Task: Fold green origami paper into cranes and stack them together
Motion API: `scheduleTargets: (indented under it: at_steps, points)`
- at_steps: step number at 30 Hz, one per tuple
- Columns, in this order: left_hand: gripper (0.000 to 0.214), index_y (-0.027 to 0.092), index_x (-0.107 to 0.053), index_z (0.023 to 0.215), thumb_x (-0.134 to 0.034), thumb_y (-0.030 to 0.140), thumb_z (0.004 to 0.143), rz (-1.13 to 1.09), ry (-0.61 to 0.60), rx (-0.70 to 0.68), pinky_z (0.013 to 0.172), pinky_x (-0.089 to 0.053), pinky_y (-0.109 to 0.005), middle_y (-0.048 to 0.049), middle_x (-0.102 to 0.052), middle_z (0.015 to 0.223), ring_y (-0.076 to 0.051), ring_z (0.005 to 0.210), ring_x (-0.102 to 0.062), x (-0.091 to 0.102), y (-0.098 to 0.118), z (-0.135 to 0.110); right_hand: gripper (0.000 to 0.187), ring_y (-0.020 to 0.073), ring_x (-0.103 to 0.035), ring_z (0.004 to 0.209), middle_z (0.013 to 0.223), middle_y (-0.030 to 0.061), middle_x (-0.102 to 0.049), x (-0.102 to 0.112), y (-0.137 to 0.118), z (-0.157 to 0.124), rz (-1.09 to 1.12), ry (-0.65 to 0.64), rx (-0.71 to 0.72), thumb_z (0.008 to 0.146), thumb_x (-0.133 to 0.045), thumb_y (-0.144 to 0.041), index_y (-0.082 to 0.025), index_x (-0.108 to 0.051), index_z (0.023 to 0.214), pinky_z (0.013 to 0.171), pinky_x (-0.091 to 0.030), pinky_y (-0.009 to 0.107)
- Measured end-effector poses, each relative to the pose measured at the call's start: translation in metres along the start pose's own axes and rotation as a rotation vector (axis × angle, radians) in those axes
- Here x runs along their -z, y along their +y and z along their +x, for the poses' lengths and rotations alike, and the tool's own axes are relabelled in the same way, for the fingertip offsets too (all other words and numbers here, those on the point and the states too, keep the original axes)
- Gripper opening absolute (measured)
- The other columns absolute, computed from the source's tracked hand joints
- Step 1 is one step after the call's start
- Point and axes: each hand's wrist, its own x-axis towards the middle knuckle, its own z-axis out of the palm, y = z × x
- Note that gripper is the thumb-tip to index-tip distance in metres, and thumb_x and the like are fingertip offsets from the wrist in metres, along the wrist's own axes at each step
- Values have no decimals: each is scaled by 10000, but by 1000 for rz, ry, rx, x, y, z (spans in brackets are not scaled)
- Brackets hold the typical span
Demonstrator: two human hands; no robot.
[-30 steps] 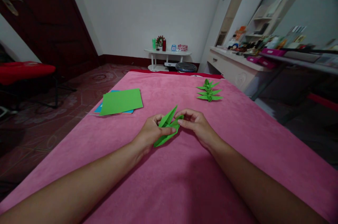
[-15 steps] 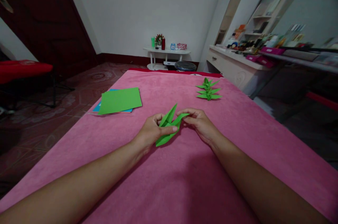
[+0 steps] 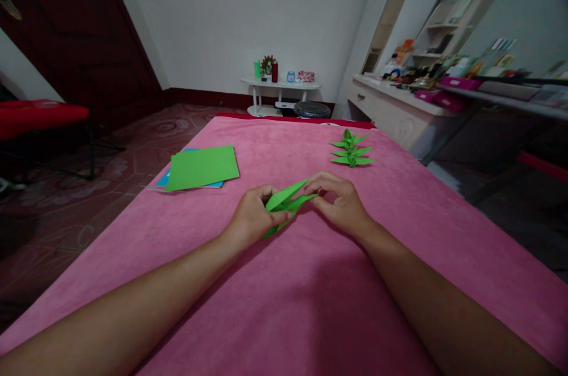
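A folded green paper with long pointed flaps is held between my two hands above the pink cloth. My left hand grips its left end, thumb lying across the front and fingers behind. At the right, my right hand pinches the tips of the pointed flaps between thumb and fingers. Part of the paper's lower flap is hidden by my left thumb. Beyond my right hand lie folded green paper pieces with spread points, set in a row.
Green paper sheets rest on blue ones at the left of the pink cloth. A small white table with several items stands by the wall. A cluttered dresser is on the right, a red chair on the left.
My right hand has moved onto the upper flap, whose tip now leans right and lies closer to the lower one. My left hand keeps its hold.
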Motion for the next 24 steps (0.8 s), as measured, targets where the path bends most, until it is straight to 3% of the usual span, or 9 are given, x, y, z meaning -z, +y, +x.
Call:
scheduleTargets:
  at_steps: [5, 8, 13, 18, 24]
  points:
    - [260, 162, -648, 709, -795, 310, 553, 93, 6, -123, 500, -316, -203, 16, -573, 627, -111, 558, -471, 2, -7, 3, 259, 173, -576, 771, 869, 37, -625, 2, 9, -3, -117, -68, 55, 697, -534, -50, -225, -709, 777, 687, -447, 297]
    - [208, 159, -641, 718, -734, 326, 638, 124, -8, -130, 539, -350, -217, 3, -595, 661, -126, 597, -502, 1, -10, 3, 223, 165, -581, 776, 868, 38, -614, 3, 12, -3, -67, -107, 37, 712, -552, -57, -208, -711, 753, 669, -446, 277]
    - [166, 150, -599, 682, -713, 256, 625, 304, 24, -130, 542, -336, -221, 36, -538, 616, -115, 578, -472, -2, -13, 6, 86, 146, -570, 720, 787, 29, -594, 2, 18, -1, 69, -105, -22, 721, -643, -116, -179, -701, 714, 647, -442, 259]
    - [183, 148, -587, 663, -713, 259, 590, 451, 6, -66, 493, -280, -215, 55, -487, 571, -98, 526, -411, -2, -11, 12, 69, 145, -563, 727, 769, 23, -583, 5, 22, -1, 18, -159, -40, 731, -664, -135, -177, -708, 701, 657, -440, 257]
    - [147, 146, -623, 704, -685, 225, 597, 534, -40, -120, 524, -304, -219, 40, -535, 609, -109, 565, -460, 4, -4, 14, 96, 139, -547, 717, 780, 20, -566, 9, 20, -1, -11, -221, -27, 762, -644, -142, -188, -728, 767, 624, -422, 244]
